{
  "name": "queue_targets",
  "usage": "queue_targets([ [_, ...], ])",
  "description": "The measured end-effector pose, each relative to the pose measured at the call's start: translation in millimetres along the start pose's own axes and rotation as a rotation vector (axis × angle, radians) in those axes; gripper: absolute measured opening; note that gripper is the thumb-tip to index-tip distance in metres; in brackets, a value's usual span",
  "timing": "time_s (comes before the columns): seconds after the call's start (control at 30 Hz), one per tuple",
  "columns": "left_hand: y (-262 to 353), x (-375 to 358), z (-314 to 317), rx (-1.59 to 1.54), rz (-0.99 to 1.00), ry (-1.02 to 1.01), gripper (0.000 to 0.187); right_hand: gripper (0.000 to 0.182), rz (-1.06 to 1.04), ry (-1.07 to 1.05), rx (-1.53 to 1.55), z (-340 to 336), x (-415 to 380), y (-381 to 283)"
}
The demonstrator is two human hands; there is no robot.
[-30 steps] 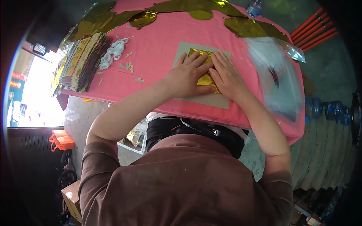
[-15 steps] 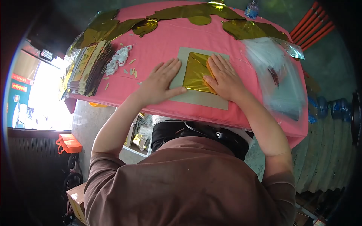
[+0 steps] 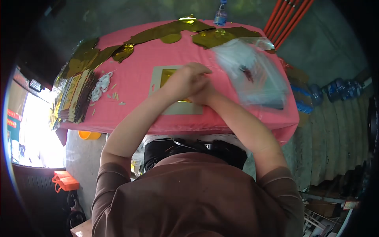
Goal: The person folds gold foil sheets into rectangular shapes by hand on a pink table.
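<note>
A folded gold foil piece (image 3: 168,76) lies on a grey cardboard sheet (image 3: 185,109) at the middle of the table, mostly covered by my hands. My left hand (image 3: 186,82) reaches across the foil and overlaps my right hand (image 3: 204,94), its fingers smeared by motion. My right hand sits at the foil's right side, largely hidden behind the left one, so its fingers do not show. Whether either hand grips anything cannot be made out.
Gold foil shapes (image 3: 166,36) line the far edge of the pink tablecloth (image 3: 134,94). Clear plastic bags (image 3: 256,85) lie right. White string coils (image 3: 102,86) and stacked folded packets (image 3: 75,96) are left. A water bottle (image 3: 220,15) stands at the back.
My left hand has moved right from the cardboard's left side and now crosses over my right hand. Both hands lay flat with fingers extended before. The whole view has shifted.
</note>
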State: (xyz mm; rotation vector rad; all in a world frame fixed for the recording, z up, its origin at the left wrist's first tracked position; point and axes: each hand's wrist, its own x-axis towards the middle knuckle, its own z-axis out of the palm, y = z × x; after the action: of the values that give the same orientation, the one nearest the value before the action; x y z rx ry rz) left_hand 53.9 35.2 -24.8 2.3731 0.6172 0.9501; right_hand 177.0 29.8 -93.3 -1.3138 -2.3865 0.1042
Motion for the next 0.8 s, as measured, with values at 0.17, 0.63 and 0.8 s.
queue_targets([
  [0.17,16,49,77,0.008,0.349,-0.190,0.028,0.067,-0.060,0.181,-0.161,32,-4,15],
  [0.63,33,75,119,0.256,0.324,-0.195,0.018,0.070,0.102,-0.068,0.008,-1,0,-8],
  [0.8,36,76,109,0.093,0.164,-0.155,0.013,0.071,0.082,-0.037,0.002,16,1,0],
])
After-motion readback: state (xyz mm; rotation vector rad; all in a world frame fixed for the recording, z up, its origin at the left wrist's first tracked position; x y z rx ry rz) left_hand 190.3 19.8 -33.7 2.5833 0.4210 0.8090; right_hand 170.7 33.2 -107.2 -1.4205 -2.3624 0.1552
